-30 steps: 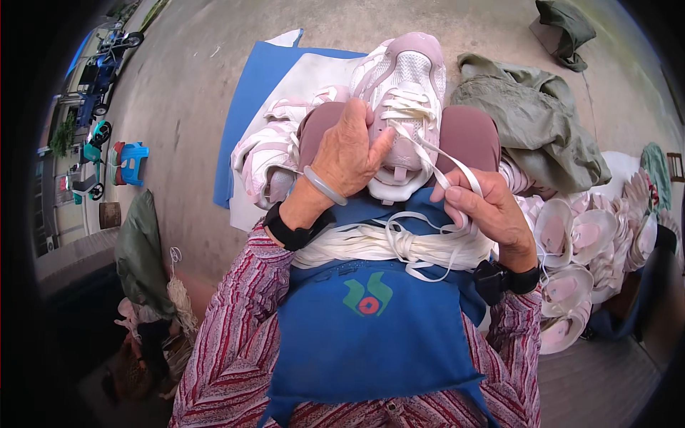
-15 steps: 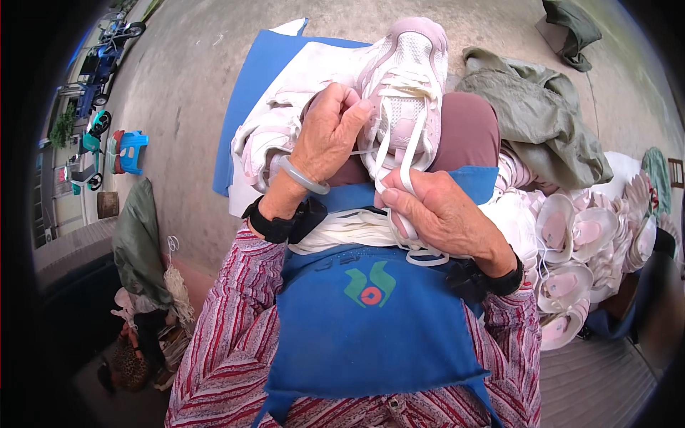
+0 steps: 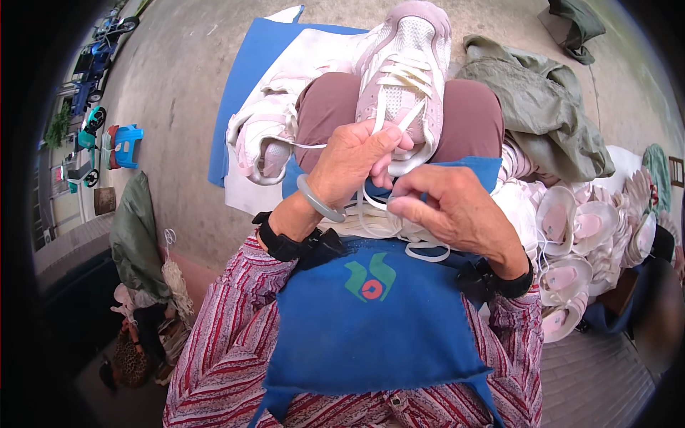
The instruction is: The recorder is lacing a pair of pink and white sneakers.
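Note:
A pale pink and white sneaker [image 3: 410,57] rests between my knees, toe pointing away from me. White shoelace [image 3: 405,75] crosses its tongue, and two strands run down from the upper eyelets toward my hands. My left hand [image 3: 353,160] is closed at the sneaker's collar, pinching shoelace between thumb and fingers. Just right of it and lower, my right hand [image 3: 457,214] is curled, thumb and forefinger close together on a loop of lace. Loose white laces [image 3: 364,225] lie across my lap, on the blue apron [image 3: 378,335]. A second sneaker [image 3: 265,146] lies left of my knee.
Blue and white sheets [image 3: 239,107] lie under the second sneaker. A grey-green cloth [image 3: 539,107] spreads beyond my right knee. Several pink and white shoes [image 3: 571,235] are piled at my right. A blue stool [image 3: 128,146] and parked scooters [image 3: 89,146] stand far left.
My left hand has come down and right from beside the sneaker to its collar. My right hand has shifted slightly right, away from the strands it gripped. The sneaker sits higher in view.

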A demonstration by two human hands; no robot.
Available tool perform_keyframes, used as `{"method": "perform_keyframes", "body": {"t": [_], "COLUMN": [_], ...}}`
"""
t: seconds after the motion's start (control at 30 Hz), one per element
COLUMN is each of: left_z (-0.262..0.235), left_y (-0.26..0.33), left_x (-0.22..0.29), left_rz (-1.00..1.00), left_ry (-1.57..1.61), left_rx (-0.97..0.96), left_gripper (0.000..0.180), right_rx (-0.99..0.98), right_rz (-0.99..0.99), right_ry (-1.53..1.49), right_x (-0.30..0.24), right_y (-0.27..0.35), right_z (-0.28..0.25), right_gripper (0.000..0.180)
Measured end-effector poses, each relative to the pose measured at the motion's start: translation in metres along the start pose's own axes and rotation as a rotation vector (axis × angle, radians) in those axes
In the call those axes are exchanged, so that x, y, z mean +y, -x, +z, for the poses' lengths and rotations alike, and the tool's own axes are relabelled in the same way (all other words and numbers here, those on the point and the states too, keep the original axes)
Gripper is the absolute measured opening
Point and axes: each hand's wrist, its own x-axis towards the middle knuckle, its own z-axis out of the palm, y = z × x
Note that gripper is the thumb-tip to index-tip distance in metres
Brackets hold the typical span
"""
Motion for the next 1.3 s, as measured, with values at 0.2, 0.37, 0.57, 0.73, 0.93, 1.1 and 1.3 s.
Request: {"method": "perform_keyframes", "body": {"t": [0.2,0.37,0.57,0.73,0.93,1.1,1.3], "left_z": [0.002,0.002,-0.001,-0.016,-0.012,-0.005,-0.002], "left_y": [-0.001,0.001,0.002,0.027,0.022,0.025,0.016], "left_x": [-0.013,-0.014,-0.012,0.011,-0.006,-0.016,-0.013], "left_rz": [0.015,0.079,0.026,0.089,-0.072,-0.060,-0.232], "left_ry": [-0.093,-0.164,-0.167,-0.370,-0.235,-0.061,0.379], "left_rx": [-0.054,-0.044,-0.056,-0.094,-0.066,0.036,-0.111], "left_gripper": [0.035,0.034,0.035,0.033,0.030,0.037,0.032], "right_rx": [0.703,0.758,0.452,0.693,0.724,0.631,0.508], "right_rz": [-0.012,-0.126,0.315,0.188,0.154,-0.015,-0.171], "right_ry": [0.304,0.617,-0.303,0.208,0.046,0.239,0.627], "right_x": [0.030,0.036,0.037,0.052,0.041,0.026,0.024], "right_y": [-0.037,-0.054,-0.056,-0.056,-0.045,-0.027,-0.029], "right_z": [-0.011,-0.001,-0.025,-0.024,-0.013,-0.004,0.021], "right_gripper": [0.011,0.016,0.022,0.027,0.011,0.013,0.033]}}
